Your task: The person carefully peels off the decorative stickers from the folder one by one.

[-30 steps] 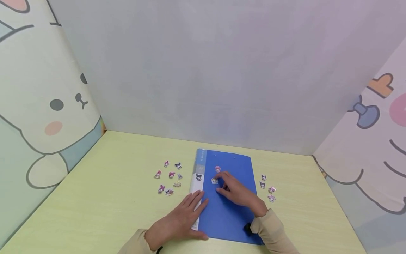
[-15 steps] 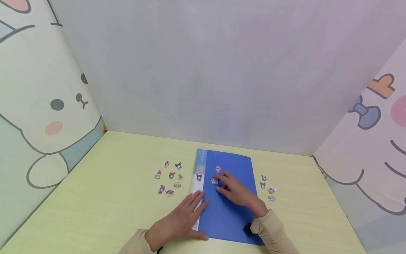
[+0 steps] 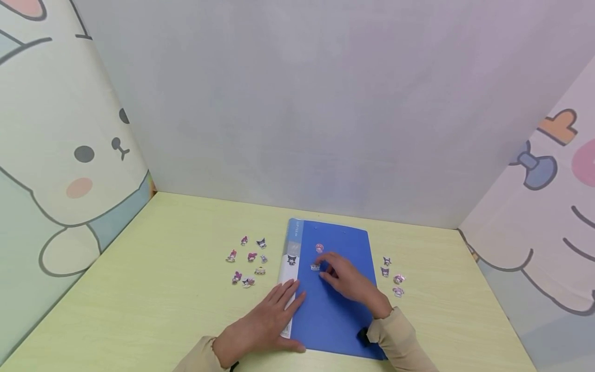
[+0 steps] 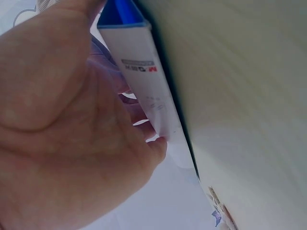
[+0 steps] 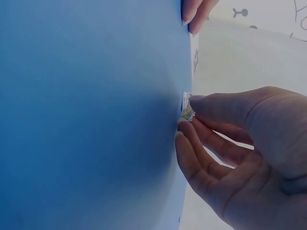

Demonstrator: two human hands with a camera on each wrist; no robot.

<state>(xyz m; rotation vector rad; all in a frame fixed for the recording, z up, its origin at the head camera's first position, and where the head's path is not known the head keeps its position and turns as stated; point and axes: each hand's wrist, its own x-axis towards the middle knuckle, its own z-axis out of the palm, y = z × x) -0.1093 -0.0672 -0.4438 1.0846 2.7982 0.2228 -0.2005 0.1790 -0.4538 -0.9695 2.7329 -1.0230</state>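
A blue binder (image 3: pixel 321 320) with a white-and-blue spine lies on the table. My left hand (image 3: pixel 265 318) rests along its spine at the lower left, fingers straight. In the left wrist view that hand (image 4: pixel 81 129) touches the white spine (image 4: pixel 146 81). Over the cover my right hand (image 3: pixel 346 279) has its thumb and fingers curled around a small cartoon sticker (image 3: pixel 315 267). The right wrist view shows that hand (image 5: pixel 235 139) pinching the shiny sticker (image 5: pixel 187 108) at the cover's surface. Just above it a pink sticker (image 3: pixel 319 248) sits on the cover.
Several cartoon stickers, among them a pink one (image 3: pixel 251 257), lie left of the binder. Several more, including a purple one (image 3: pixel 385 271), lie to its right. A dark cartoon figure (image 3: pixel 291 260) is on the spine. A plain wall (image 3: pixel 297 129) stands behind the table.
The sticker under my right hand now looks tilted, and its upper part no longer shows. My right thumb and fingers have shifted slightly. The left hand stays in place.
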